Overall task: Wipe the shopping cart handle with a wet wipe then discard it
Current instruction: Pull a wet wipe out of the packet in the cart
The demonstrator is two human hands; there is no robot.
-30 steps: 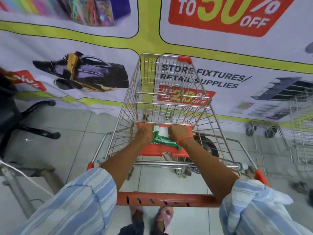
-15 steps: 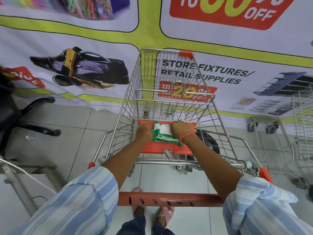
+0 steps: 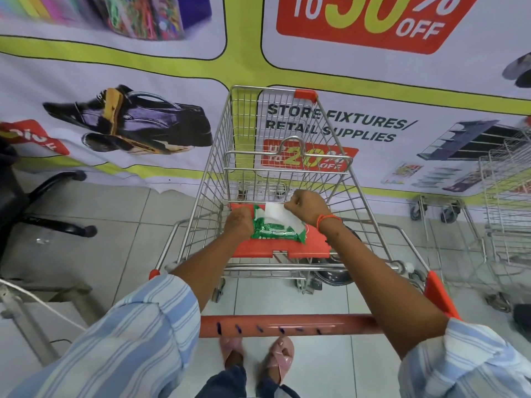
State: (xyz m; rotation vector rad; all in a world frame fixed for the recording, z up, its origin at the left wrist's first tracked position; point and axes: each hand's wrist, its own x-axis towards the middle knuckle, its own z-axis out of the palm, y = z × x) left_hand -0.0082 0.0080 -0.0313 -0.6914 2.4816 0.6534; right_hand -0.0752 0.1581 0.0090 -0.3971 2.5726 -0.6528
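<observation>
Lifted since a moment ago, the right hand (image 3: 309, 207) pinches a white wet wipe (image 3: 277, 214) half out of the green pack (image 3: 275, 231), which lies on the cart's red seat flap (image 3: 267, 248), left hand (image 3: 239, 224) closed on the pack's left edge, far of the orange handle (image 3: 287, 326).

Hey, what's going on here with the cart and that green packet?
A person in a blue striped shirt stands at a metal wire shopping cart. The left hand steadies a green plastic packet of wet wipes lying on the cart's red plastic seat flap. The right hand pinches a white wet wipe partly drawn out of the packet. The orange cart handle nearest the person is untouched, so wiping has not begun.
</observation>
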